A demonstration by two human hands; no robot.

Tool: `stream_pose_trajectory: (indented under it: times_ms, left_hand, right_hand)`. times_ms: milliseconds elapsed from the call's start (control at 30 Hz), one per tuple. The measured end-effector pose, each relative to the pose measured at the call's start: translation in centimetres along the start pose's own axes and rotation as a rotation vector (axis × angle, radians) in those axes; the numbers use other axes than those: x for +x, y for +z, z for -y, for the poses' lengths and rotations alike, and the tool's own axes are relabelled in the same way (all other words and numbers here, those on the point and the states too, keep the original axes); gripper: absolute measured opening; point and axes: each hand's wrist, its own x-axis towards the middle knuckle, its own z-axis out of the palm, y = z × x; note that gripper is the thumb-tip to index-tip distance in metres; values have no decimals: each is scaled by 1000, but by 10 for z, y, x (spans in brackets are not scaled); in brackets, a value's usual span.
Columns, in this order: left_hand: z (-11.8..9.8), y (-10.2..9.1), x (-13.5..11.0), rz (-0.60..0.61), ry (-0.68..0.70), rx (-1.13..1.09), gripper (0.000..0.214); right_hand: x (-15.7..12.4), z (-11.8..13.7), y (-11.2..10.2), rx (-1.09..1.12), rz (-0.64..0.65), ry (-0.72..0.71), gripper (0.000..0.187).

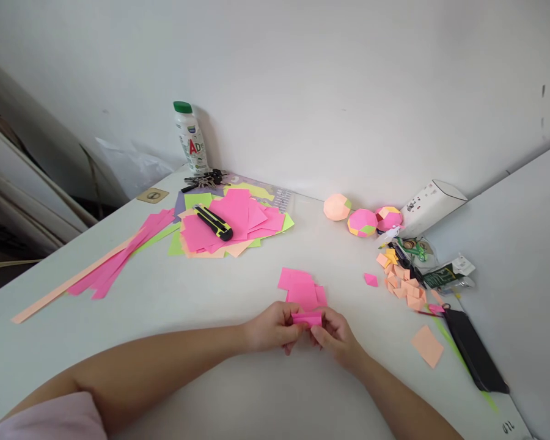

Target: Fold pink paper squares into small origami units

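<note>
Both my hands meet low at the table's middle, pinching a small folded pink paper (308, 318) between them. My left hand (272, 327) grips its left end with closed fingers. My right hand (335, 336) grips its right end, fingers curled. Just beyond the hands lies a small stack of pink paper squares (299, 285) flat on the white table (174, 305). A single small pink piece (371, 280) lies to the right of that stack.
A heap of pink, green and peach sheets (238, 223) with a black-and-yellow utility knife (213, 222) lies at back left. Long paper strips (105, 266), keys (206, 179) and a white bottle (190, 137) are nearby. Three paper balls (362, 219), peach folded pieces (403, 284) and a black case (474, 357) sit right.
</note>
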Motion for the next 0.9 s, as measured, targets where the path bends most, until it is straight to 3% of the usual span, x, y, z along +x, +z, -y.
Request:
stream_pose_trajectory:
  times_ms: [100, 433, 667, 900]
  left_hand:
    - [2, 1, 0, -27, -9, 0, 10]
    - [1, 0, 0, -110, 61, -134, 19]
    - [6, 3, 7, -186, 113, -285, 42]
    - [7, 2, 10, -215, 150, -316, 42]
  right_hand:
    - [-1, 2, 3, -61, -7, -2, 24]
    - [3, -9, -5, 134, -231, 27, 26]
    - [0, -1, 1, 44, -180, 66, 26]
    - [-3, -1, 4, 22, -194, -29, 27]
